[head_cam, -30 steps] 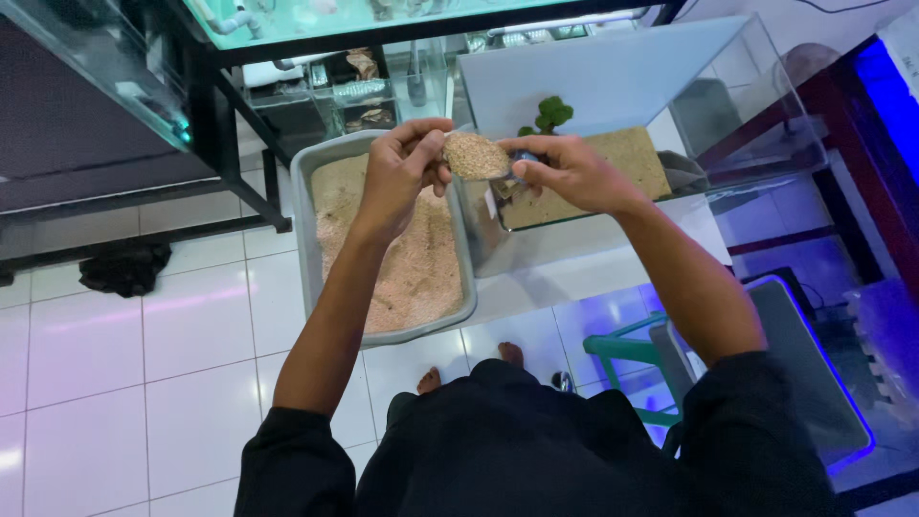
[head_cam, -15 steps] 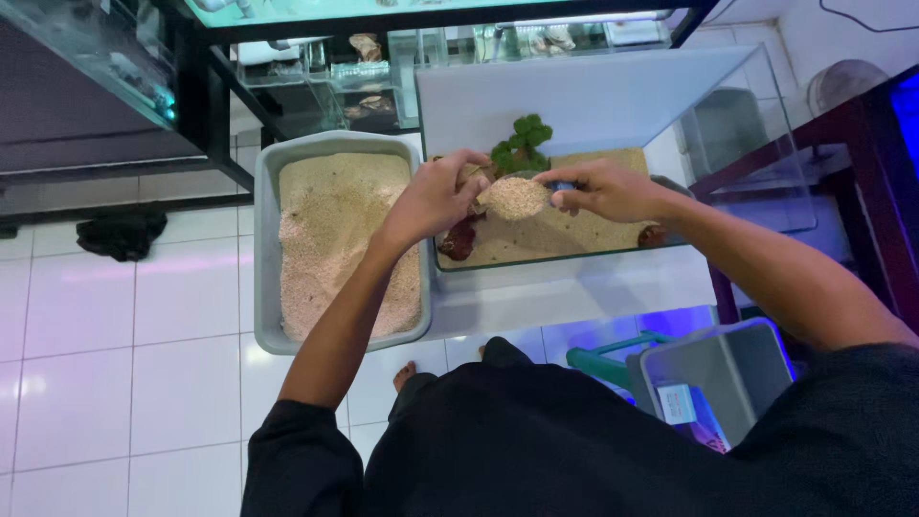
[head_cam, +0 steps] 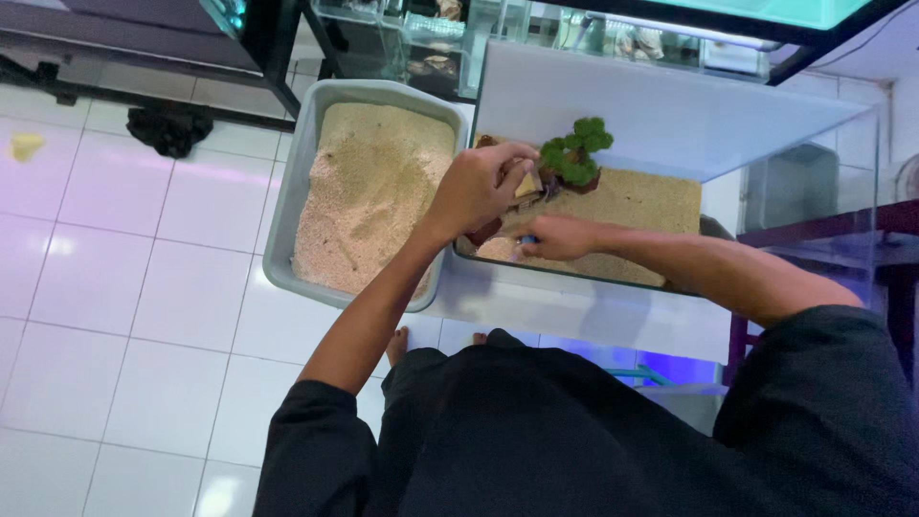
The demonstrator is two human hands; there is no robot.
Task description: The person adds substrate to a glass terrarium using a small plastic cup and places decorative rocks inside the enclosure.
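From the head camera, the left hand [head_cam: 476, 187] reaches over the near rim of the glass tank [head_cam: 670, 105], its fingers curled shut around a small tan scoop [head_cam: 526, 184] that peeks out just past the knuckles. The right hand [head_cam: 553, 236] lies lower, inside the tank, fingers closed on a thin blue-tipped tool [head_cam: 525, 243] that shows at the fingertips; how firmly it grips I cannot tell. Just beyond the left fingers stands a small green tree ornament [head_cam: 575, 151] on a dark reddish base, rooted in the tank's sand.

Half a second ago both hands held the scoop higher, above the sand and level with each other; now both have dropped into the tank, the right hand below the left one.

The tank holds a layer of pale sand [head_cam: 651, 206] and the ornament. To the left of the left wrist, a grey plastic tub [head_cam: 297, 182] on the white tiled floor [head_cam: 115, 287] is filled with more sand.
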